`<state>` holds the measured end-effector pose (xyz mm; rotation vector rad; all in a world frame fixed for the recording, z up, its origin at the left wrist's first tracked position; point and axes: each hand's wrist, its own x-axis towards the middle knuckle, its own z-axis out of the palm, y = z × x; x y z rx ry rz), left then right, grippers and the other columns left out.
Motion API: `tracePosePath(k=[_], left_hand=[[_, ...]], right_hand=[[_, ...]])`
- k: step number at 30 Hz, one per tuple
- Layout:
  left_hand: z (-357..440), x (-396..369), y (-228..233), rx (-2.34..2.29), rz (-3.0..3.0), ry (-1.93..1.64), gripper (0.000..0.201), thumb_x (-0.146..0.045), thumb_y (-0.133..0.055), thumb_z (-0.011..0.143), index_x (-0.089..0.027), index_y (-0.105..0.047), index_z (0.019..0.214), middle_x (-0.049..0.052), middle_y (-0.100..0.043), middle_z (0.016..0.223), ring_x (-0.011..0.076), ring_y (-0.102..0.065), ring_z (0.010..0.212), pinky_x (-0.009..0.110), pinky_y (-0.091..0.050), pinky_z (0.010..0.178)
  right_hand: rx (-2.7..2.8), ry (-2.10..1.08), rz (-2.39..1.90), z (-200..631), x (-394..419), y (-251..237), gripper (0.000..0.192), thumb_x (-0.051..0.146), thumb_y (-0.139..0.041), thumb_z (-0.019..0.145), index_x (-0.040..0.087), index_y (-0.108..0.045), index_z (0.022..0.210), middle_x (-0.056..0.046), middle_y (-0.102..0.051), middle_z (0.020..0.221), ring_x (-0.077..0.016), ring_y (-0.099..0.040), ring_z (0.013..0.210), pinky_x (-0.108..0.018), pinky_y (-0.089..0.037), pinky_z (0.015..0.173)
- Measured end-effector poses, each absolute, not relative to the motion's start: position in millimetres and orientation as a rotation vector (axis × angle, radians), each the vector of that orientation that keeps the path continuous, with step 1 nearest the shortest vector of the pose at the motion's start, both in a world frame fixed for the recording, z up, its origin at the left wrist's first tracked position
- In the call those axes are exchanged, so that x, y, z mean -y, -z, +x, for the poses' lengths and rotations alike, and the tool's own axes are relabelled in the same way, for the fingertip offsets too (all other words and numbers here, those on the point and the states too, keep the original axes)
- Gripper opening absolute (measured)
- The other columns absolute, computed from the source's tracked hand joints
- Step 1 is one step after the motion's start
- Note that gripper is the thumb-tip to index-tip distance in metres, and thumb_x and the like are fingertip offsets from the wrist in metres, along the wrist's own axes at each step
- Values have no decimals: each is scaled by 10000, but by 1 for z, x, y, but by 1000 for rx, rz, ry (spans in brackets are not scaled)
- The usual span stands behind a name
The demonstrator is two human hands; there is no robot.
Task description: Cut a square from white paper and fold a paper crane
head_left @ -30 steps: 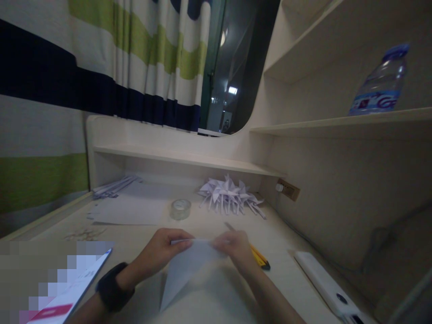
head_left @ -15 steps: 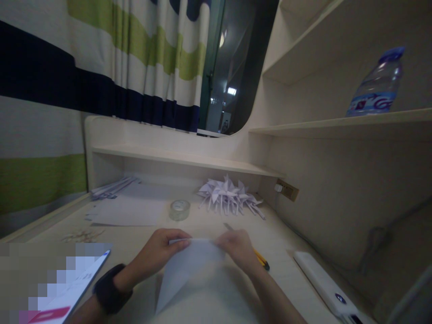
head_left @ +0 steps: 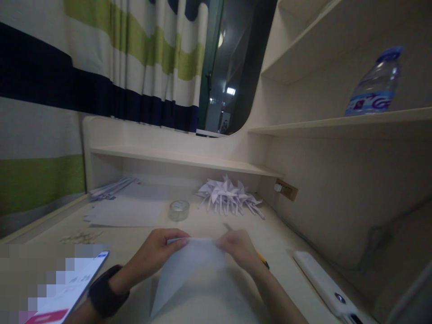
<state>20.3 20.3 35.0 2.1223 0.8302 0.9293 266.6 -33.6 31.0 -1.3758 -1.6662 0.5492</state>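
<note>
Left hand (head_left: 158, 252) and right hand (head_left: 238, 251) pinched on the top edge of a folded white paper sheet (head_left: 187, 270), apparently to press a crease against the bench (head_left: 297, 279), tape roll (head_left: 179, 210) and paper pinwheels (head_left: 229, 197) parked behind, clear of the fold.

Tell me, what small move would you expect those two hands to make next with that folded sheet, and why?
Probably a press along the top fold. The left hand and right hand pinch the two ends of the white paper's upper edge, which lies level between them, while the rest hangs as a point toward the desk. Sliding the fingertips along that edge would likely sharpen the crease.
</note>
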Motion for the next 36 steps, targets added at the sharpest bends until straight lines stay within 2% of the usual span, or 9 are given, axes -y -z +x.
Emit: tracePosePath(k=[6, 13, 18, 20, 23, 25, 30, 36], left_hand=[[21, -18, -37, -818, 2135, -881, 237, -375, -558, 842, -224, -741, 836, 22, -740, 855, 232, -660, 807, 280, -463, 725], [20, -22, -37, -785, 2145, -838, 255, -395, -557, 844, -213, -736, 840, 25, -740, 872, 223, -663, 824, 264, -466, 736], [21, -25, -36, -841, 2124, -824, 290, -394, -556, 827, -166, -730, 786, 43, -738, 805, 219, -664, 763, 258, -469, 685], [22, -26, -34, -871, 2113, -825, 302, -395, -556, 819, -152, -727, 767, 49, -735, 780, 217, -662, 742, 256, -467, 665], [24, -27, -30, -881, 2098, -816, 306, -394, -556, 810, -144, -727, 769, 56, -734, 776, 216, -659, 736, 257, -466, 659], [27, -27, -27, -877, 2080, -807, 305, -395, -561, 800, -142, -726, 764, 59, -733, 774, 214, -656, 731, 257, -465, 657], [32, -25, -21, -869, 2006, -784, 306, -416, -605, 753, -136, -724, 721, 63, -722, 740, 206, -633, 705, 256, -444, 636], [34, -10, -28, -858, 1694, -677, 389, -500, -633, 692, -115, -687, 671, 21, -607, 566, 138, -500, 509, 220, -318, 470]], right_hand=[[1699, -652, -1268, 274, 31, -29, 379, 419, -629, 761, 147, -654, 499, 13, -506, 454, -102, -430, 465, -219, -321, 466], [1647, -626, -1240, 273, 28, -28, 363, 439, -637, 744, 149, -675, 529, -14, -585, 484, -128, -509, 472, -229, -369, 479], [1623, -673, -1243, 277, 22, -21, 489, 535, -598, 752, 143, -619, 461, -11, -547, 429, -109, -480, 419, -220, -364, 446], [1623, -684, -1225, 277, 21, -22, 465, 547, -607, 746, 129, -665, 550, -20, -583, 490, -115, -507, 466, -221, -390, 474], [1663, -740, -1167, 271, 21, -27, 387, 484, -668, 720, 124, -721, 852, -41, -657, 665, -135, -560, 585, -228, -426, 538], [1690, -769, -1174, 263, 23, -30, 356, 407, -715, 684, 135, -722, 914, -48, -673, 718, -143, -576, 629, -229, -433, 560], [1615, -813, -1398, 247, 25, -30, 131, 248, -748, 611, 120, -719, 611, -23, -624, 541, -106, -497, 495, -208, -361, 460], [1474, -972, -1377, 247, 27, -32, 110, 207, -774, 541, 124, -702, 546, 12, -579, 457, -78, -437, 426, -205, -326, 437]])
